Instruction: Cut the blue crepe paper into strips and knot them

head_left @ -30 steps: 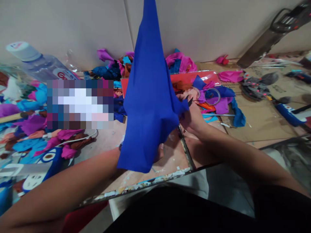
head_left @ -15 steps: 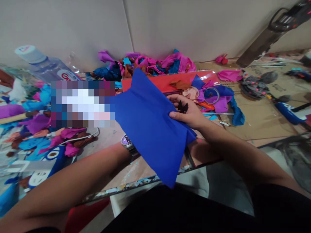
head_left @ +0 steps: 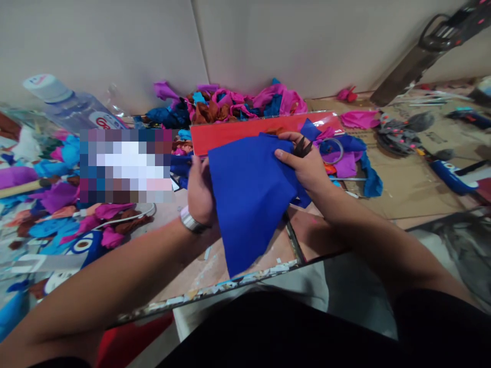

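Observation:
A sheet of blue paper or cloth (head_left: 249,199) hangs above the table's front edge, its lower corner pointing down toward me. My right hand (head_left: 301,161) grips the sheet's upper right part between thumb and fingers, and a small dark pointed object (head_left: 304,148) sticks out of the same hand. At the sheet's left edge is my left hand (head_left: 201,191), seen from the thumb side, with a metal band (head_left: 194,222) on the wrist. Its fingers are mostly hidden, and a dark blue piece (head_left: 180,166) shows just beyond it.
A red sheet (head_left: 230,134) lies behind the hands, with pink, blue and brown scraps (head_left: 230,105) along the wall. At left stands a bottle (head_left: 76,107). A tape ring (head_left: 331,151) and cardboard (head_left: 414,179) lie at right.
The blue sheet has shifted and turned, its left corner drawn away. My left hand, hidden behind it before, now shows at its left edge. My right hand has moved slightly right and up.

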A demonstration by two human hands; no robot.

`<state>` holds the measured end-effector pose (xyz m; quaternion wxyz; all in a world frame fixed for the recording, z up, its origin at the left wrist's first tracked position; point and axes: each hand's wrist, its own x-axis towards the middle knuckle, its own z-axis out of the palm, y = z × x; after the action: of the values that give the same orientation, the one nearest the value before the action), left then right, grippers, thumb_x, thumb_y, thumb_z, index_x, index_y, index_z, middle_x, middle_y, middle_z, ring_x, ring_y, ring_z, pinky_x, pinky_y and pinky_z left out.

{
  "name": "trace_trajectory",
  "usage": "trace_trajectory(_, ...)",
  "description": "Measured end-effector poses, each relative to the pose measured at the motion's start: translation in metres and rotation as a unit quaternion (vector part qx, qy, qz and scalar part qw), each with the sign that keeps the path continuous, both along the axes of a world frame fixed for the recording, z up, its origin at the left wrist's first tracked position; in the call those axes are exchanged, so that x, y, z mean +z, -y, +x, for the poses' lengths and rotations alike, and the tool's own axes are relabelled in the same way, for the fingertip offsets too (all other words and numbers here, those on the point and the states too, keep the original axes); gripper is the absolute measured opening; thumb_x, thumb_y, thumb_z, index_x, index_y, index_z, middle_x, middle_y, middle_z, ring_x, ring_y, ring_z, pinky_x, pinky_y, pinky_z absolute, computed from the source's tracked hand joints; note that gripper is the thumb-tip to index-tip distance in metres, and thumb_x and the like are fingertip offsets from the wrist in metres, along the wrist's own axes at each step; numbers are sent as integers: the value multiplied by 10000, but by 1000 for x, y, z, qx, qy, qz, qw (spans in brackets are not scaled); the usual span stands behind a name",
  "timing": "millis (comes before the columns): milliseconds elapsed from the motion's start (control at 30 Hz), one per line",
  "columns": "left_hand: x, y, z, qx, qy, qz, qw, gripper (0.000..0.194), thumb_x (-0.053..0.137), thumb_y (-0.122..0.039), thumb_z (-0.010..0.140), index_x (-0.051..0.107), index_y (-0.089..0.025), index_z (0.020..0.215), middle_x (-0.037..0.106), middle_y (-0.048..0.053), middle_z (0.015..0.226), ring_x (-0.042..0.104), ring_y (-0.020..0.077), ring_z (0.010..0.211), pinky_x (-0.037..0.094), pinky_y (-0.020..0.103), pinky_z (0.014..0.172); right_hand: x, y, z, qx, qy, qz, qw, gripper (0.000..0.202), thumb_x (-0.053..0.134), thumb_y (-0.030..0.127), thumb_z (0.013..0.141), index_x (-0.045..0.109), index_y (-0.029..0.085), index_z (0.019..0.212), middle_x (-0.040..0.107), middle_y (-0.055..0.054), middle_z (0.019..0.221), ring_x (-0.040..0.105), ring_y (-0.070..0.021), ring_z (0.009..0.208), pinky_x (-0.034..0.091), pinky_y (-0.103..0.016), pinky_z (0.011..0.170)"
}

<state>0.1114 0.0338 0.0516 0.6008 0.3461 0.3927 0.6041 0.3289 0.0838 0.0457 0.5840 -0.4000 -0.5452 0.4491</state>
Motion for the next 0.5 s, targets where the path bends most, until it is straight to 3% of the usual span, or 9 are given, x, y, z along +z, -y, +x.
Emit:
trace_trajectory(33, 3, -4, 0, -8, 58, 3, 998, 704, 421, -764, 982, 735, -162, 1170, 766, 130, 1232, 736, 290, 1140, 617, 461, 1003, -1, 0, 1, -9, 2, 5, 1000, 432, 937, 362, 729, 722, 253, 1087, 700, -37, 1182, 642, -223, 1121, 560, -348, 965)
trace_trajectory(67, 4, -7, -1, -8, 39, 21, 999, 675, 481, -758, 963, 718, -172, 1199, 761, 125, 1242, 743, 277, 1111, 614, 455, 1001, -1, 0, 1, -12, 4, 7, 1000, 434, 936, 368, 733, 720, 257, 1094, 699, -36, 1189, 637, -223, 1132, 557, -348, 970)
trace_trajectory(133, 5, -14, -4, 12, -2, 37, 999, 471, 770, -496, 872, 691, -183, 1215, 764, 95, 1200, 742, 237, 1049, 605, 398, 988, 0, 0, 1, -12, 9, 11, 1000, 439, 931, 401, 741, 719, 263, 1101, 698, -34, 1201, 629, -223, 1151, 551, -343, 977)
trace_trajectory(200, 6, -20, -11, 45, -55, 53, 996, 477, 842, -250, 759, 666, -210, 1201, 762, 46, 1127, 729, 193, 972, 601, 333, 930, 1, -1, 1, -8, 5, 13, 1000, 418, 905, 470, 765, 726, 258, 1079, 704, -34, 1187, 627, -221, 1155, 542, -337, 984)
trace_trajectory(333, 18, -32, -29, 97, -171, 106, 975, 553, 841, -221, 689, 640, -274, 1201, 727, -6, 1054, 679, 160, 841, 576, 292, 746, 2, -5, 1, 9, -42, 5, 999, 415, 867, 565, 785, 733, 244, 1011, 713, -17, 1039, 648, -199, 1035, 539, -324, 948)
trace_trajectory(433, 23, -42, -43, 133, -263, 160, 942, 605, 859, -245, 712, 597, -342, 1249, 711, -31, 1162, 694, 190, 996, 583, 343, 859, -2, -8, 1, 16, -79, -6, 997, 422, 920, 511, 733, 735, 252, 1010, 695, 4, 956, 647, -172, 902, 553, -295, 827)
trace_trajectory(500, 18, -50, -49, 137, -286, 188, 930, 594, 836, -239, 759, 561, -330, 1277, 691, -32, 1235, 695, 194, 1074, 571, 376, 966, -5, -10, 1, 16, -86, -25, 996, 401, 921, 467, 740, 736, 258, 1028, 679, 13, 912, 607, -138, 735, 524, -268, 655)
